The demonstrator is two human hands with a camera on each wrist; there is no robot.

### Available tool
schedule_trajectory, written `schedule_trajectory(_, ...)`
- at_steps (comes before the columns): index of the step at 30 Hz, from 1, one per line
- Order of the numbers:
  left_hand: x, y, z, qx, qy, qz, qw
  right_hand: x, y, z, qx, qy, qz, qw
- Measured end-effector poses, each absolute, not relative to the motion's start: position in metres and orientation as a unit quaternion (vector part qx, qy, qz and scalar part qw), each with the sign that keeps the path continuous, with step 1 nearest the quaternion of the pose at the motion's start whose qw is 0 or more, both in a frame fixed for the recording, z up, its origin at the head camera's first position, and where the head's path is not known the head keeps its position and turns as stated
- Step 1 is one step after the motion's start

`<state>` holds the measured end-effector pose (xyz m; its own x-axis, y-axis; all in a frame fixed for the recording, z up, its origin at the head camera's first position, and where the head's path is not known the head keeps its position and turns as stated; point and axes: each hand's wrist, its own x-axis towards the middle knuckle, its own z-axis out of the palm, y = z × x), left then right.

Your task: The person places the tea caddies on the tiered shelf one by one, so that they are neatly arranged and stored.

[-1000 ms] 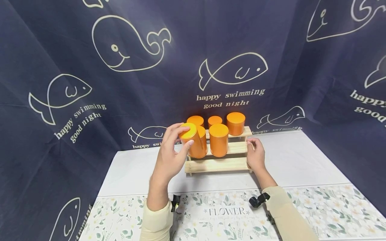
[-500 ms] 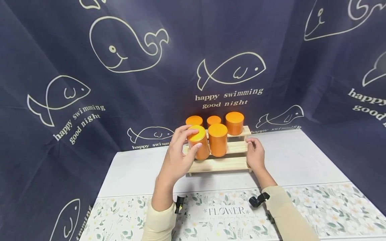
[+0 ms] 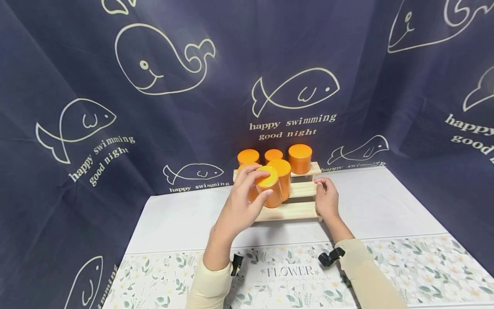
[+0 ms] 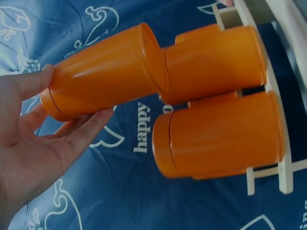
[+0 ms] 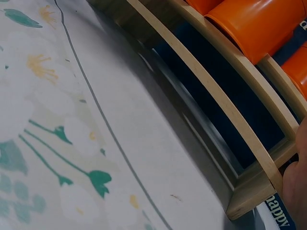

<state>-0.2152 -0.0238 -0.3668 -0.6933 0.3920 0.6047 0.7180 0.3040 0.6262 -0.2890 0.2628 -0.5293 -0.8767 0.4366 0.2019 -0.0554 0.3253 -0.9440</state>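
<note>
My left hand (image 3: 241, 208) holds an orange canister (image 3: 272, 195) by its lidded end, thumb on one side and fingers on the other. In the left wrist view the held canister (image 4: 105, 72) tilts above the rack, its base overlapping a standing canister (image 4: 213, 64). The three-tier wooden rack (image 3: 289, 211) bears other orange canisters; one canister (image 3: 284, 182) on the middle tier is just behind the held one. Another canister (image 4: 220, 136) stands at that tier's left, mostly behind my left hand in the head view. My right hand (image 3: 327, 199) grips the rack's right end.
Three orange canisters stand on the top tier: one at left (image 3: 248, 155), a narrower one (image 3: 273, 155) in the middle and one at right (image 3: 300, 159). A dark blue curtain (image 3: 216, 120) rises behind. A floral mat (image 3: 285, 283) lies in front on the white table (image 3: 173, 223).
My left hand has carried the orange canister to the right and slightly toward me, from the rack's left side to before the middle-tier canister. My right hand stays on the rack.
</note>
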Motion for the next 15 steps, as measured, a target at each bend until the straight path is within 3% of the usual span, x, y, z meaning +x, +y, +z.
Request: schedule_trajectory(15,-0.217,0.009,-0.383,-0.389,-0.803,-0.424,0.157,-0.289,0.26,-0.529,-0.124,-0.781,0.569,0.228)
